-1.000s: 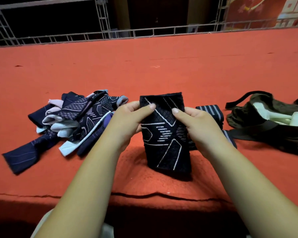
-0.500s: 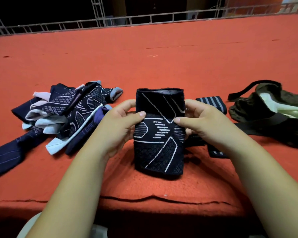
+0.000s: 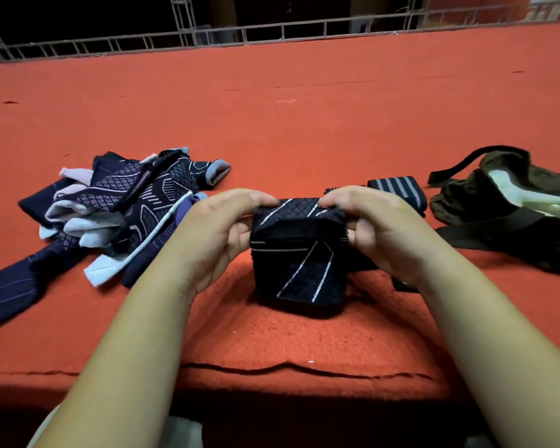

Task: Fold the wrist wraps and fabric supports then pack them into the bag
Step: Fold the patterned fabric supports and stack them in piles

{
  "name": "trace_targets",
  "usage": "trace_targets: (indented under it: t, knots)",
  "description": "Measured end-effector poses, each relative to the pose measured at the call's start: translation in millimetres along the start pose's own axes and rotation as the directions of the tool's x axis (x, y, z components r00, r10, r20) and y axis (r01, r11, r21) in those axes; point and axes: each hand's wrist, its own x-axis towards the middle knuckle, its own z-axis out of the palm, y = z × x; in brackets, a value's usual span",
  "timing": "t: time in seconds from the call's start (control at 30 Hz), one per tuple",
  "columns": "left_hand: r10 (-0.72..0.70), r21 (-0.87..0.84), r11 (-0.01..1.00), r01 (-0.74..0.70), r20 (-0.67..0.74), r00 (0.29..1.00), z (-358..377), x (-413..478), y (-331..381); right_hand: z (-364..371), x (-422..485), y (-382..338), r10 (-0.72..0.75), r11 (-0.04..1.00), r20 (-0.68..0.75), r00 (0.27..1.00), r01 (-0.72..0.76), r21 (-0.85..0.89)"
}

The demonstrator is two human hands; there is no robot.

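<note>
Black knit fabric support with white lines (image 3: 299, 253): centre of red cloth table (image 3: 304, 124), half folded, top edge pinched by left hand (image 3: 220, 231) and right hand (image 3: 379, 227). Unfolded pile (image 3: 126, 215) remains left; olive bag (image 3: 514, 215) open right.

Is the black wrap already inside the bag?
No, the left hand and right hand hold the wrap over the red mat, apart from the bag at the right.

On the table (image 3: 304, 124), the folded support (image 3: 299, 270) sits before me at 12 o'clock. The pile of supports (image 3: 120, 215) lies at 10, a wrap (image 3: 398, 189) just behind at 1, and the bag (image 3: 466, 202) at 2.
</note>
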Motion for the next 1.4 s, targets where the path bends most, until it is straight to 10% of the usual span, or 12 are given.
trace_targets:
  t: [0.3,0.5,0.73,1.4]
  knots:
    - [-0.143,0.273,0.955,0.113,0.095,0.985,-15.2,4.5,-14.3,3.2,3.4,6.6,-0.139,0.965,-0.008,0.99,0.133,-0.226]
    - [0.018,0.071,0.997,-0.021,0.036,0.999,-1.2,2.8,-3.2,8.0,2.6,3.4,0.004,0.985,-0.011,1.0,-0.005,-0.173]
    - [-0.133,0.164,0.978,0.129,0.014,0.991,-5.7,2.5,-3.9,9.7,3.5,11.3,0.034,0.94,-0.118,0.992,-0.072,-0.334]
    - [-0.195,-0.17,0.965,0.201,0.046,0.98,-17.2,4.5,-2.0,5.1,10.4,7.1,0.203,0.932,0.038,0.979,-0.205,0.3]
